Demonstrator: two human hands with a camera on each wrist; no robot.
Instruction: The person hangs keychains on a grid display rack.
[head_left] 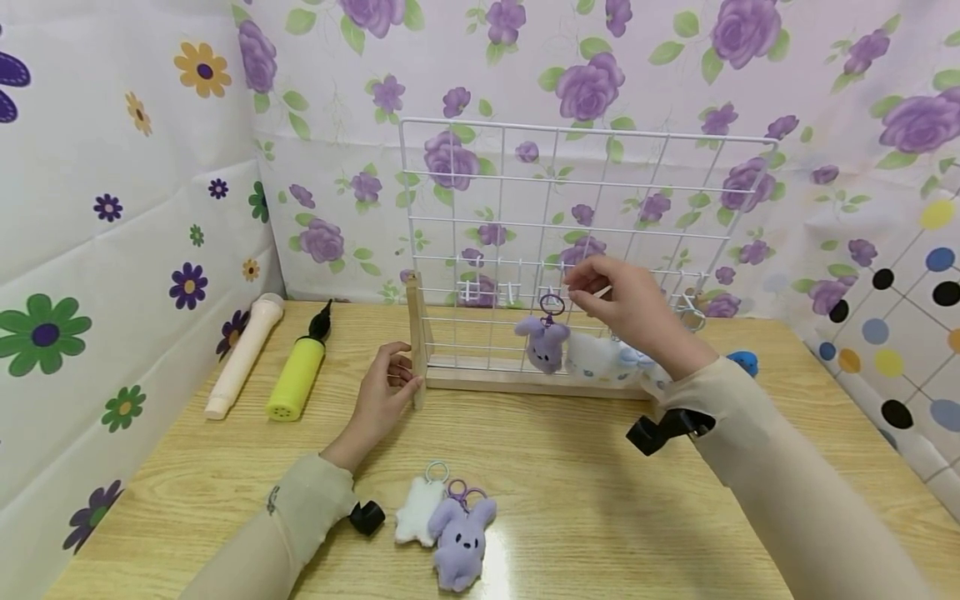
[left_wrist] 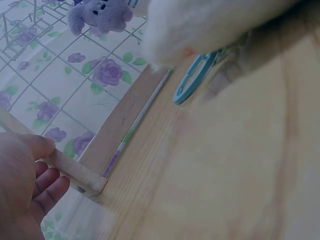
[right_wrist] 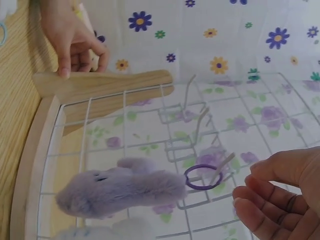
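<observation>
A white wire grid [head_left: 588,130] stands upright in a wooden base [head_left: 517,382]. My left hand [head_left: 386,387] holds its left wooden end post [head_left: 415,333], thumb on one side and fingers on the other. A purple plush rabbit keychain [head_left: 545,343] hangs by its purple ring [right_wrist: 204,177] from a hook on the grid. Just beside that ring is my right hand [head_left: 626,300], fingers loosely bent and holding nothing. White plush keychains [head_left: 588,357] hang to the rabbit's right, partly hidden by the right forearm. Bare hooks [right_wrist: 200,120] show left of the rabbit.
On the table near me lie a white plush keychain [head_left: 418,510] and another purple rabbit keychain [head_left: 460,546], overlapping. A yellow hand pump [head_left: 296,379] and a pale tube-shaped thing [head_left: 243,358] lie at the left. Something small and blue [head_left: 744,362] is behind the right forearm.
</observation>
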